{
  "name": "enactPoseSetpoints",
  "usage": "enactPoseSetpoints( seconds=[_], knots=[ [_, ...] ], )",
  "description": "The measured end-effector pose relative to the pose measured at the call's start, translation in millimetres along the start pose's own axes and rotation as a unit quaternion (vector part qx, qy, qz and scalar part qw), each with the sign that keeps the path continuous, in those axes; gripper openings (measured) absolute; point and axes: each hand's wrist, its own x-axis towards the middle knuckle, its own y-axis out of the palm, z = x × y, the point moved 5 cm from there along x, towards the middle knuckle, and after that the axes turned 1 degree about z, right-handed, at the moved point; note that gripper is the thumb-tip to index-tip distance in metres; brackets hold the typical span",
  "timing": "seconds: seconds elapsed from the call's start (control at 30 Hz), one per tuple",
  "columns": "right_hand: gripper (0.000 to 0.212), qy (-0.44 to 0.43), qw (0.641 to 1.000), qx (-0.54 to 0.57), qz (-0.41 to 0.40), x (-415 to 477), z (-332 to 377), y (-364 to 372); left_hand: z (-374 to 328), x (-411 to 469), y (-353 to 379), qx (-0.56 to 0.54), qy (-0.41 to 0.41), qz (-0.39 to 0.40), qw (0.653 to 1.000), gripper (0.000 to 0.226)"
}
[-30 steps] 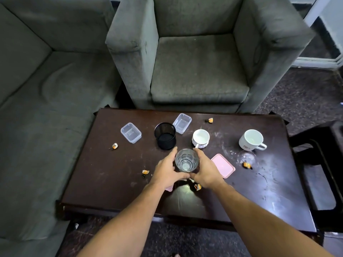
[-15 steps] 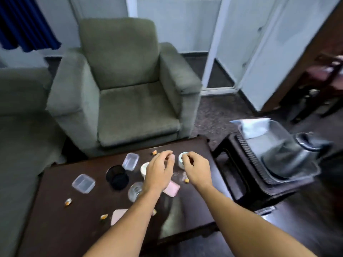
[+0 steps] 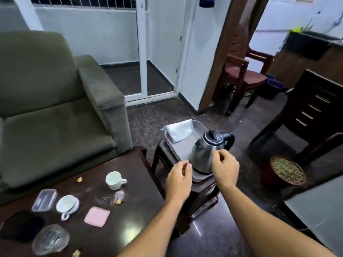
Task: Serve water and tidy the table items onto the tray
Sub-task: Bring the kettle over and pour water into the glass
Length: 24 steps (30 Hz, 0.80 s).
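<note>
One steel kettle (image 3: 202, 151) holds the water. It stands at the near end of a metal tray (image 3: 182, 150) on a dark stool (image 3: 163, 154) just beside the surface (image 3: 133, 197). It is probably heavy if full, with a smooth, slippery and perhaps hot body, so the black handle (image 3: 229, 138) on its far right side looks the sound hold. The right hand (image 3: 225, 167) hovers before the kettle's body and the left hand (image 3: 178, 180) by the tray's near rim — fingers of both loosely curled, holding nothing. A white cloth (image 3: 179, 131) lies at the tray's far end. The glass (image 3: 50, 240), white cup (image 3: 114, 179), second cup (image 3: 66, 204), pink lid (image 3: 97, 216) and clear box (image 3: 44, 199) sit on the surface, well apart from the kettle — only its own body stands between the right hand and the handle.
</note>
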Motion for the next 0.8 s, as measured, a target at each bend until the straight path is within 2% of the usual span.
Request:
enactPoseSetpoints(
  seconds=[0.2, 0.37, 0.43, 0.57, 0.8],
  knots=[
    [0.008, 0.009, 0.999, 0.021, -0.024, 92, -62, -24, 6, 20, 102, -0.063, -0.085, -0.071, 0.992, 0.034],
    [0.028, -0.024, 0.999, -0.012, 0.024, 159, -81, 1, 10, 58, 146, -0.091, -0.132, -0.148, 0.976, 0.047],
    [0.032, -0.027, 0.997, -0.011, 0.068, 178, -83, 16, 13, 73, 154, -0.094, -0.14, -0.17, 0.971, 0.05],
    [0.027, -0.009, 0.986, 0.043, 0.158, 206, -91, 42, 23, 94, 164, -0.089, -0.139, -0.182, 0.969, 0.054],
    [0.055, -0.035, 0.972, 0.035, 0.232, 244, -111, 62, 41, 109, 178, -0.069, -0.144, -0.191, 0.969, 0.053]
  ],
)
